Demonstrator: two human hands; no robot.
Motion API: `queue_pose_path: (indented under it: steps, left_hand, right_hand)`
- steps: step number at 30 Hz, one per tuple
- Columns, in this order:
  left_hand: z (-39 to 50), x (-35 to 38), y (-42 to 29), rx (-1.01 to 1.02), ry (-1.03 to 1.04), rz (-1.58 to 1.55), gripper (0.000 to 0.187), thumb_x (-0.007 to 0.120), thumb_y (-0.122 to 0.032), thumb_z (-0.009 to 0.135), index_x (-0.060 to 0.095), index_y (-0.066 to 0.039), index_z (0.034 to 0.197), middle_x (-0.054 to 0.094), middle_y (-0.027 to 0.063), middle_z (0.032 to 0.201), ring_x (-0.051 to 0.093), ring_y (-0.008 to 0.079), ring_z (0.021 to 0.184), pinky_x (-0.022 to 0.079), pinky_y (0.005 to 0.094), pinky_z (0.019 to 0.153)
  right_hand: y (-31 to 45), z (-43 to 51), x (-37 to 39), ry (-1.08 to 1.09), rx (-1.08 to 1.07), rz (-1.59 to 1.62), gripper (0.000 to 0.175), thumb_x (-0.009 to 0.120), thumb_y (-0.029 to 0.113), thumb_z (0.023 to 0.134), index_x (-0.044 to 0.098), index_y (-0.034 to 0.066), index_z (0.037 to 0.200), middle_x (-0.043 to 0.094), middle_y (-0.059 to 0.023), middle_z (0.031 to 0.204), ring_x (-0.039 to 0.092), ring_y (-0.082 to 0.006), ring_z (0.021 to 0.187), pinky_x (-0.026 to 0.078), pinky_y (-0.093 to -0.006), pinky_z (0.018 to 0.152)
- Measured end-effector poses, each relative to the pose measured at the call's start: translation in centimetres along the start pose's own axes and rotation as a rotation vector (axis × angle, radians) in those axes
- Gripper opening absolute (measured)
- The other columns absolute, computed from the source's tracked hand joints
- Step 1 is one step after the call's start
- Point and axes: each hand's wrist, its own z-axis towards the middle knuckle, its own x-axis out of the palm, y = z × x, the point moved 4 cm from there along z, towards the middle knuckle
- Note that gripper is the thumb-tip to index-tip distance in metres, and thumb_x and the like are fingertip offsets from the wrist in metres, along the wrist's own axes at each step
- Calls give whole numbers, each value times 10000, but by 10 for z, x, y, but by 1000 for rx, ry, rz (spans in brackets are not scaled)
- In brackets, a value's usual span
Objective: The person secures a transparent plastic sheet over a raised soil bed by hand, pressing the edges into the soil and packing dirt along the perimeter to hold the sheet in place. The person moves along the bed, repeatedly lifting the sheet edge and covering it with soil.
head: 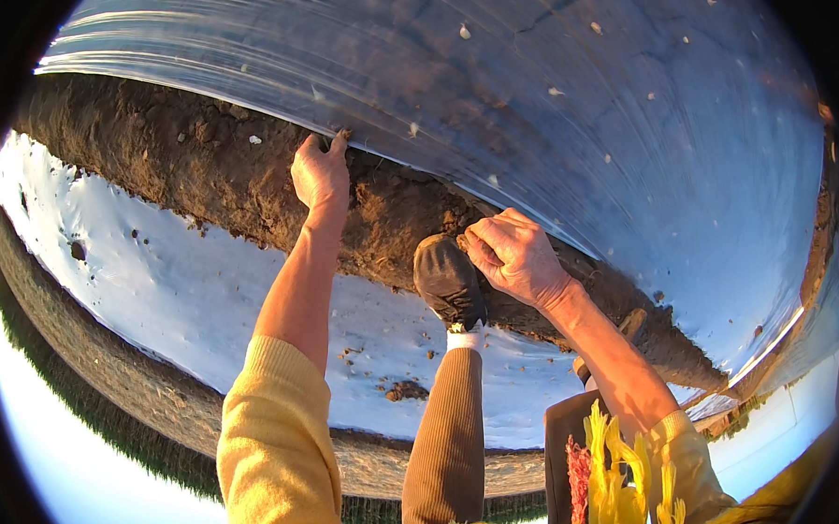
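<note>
A sheet of clear plastic mulch film [411, 73] is stretched over a soil bed, with several pale garlic-like cloves [465, 32] showing on the bed. My left hand [321, 173] pinches the film's near edge between thumb and fingers. Further right along the same edge, my right hand [521, 254] is curled into a fist, its knuckles against the film; the inner fingers are mostly hidden. Between the two hands the edge runs straight and taut. My dark, soil-stained shoe [450, 278] stands on the soil strip [197, 159] just left of my right hand.
Another film-covered bed [252, 290] lies on the near side of the soil strip, with clods [406, 390] scattered on it. Part of my other shoe [631, 323] shows behind my right forearm. Yellow fringe [618, 464] hangs low in the view. Dry ground and green plants [190, 476] lie beyond.
</note>
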Motion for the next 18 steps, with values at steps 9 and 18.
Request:
queue_pose_path:
  steps: [9,18]
  left_hand:
    - [-61,9,-23,282,89,-256,263,732,-194,958,623,-21,1123,707,163,1056,683,292,933,543,408,832]
    - [-87,57,-53,687,267,463,429,781,-146,857,589,-32,1223,632,189,1182,633,390,1132,546,472,929]
  right_hand:
    - [-39,1,19,-45,1,-65,191,737,104,917,581,71,813,600,-68,637,613,-264,592,517,-369,689]
    - [-28,-33,-1,-37,6,-9,197,735,16,863,553,68,808,559,-36,667,600,-228,645,484,-348,726]
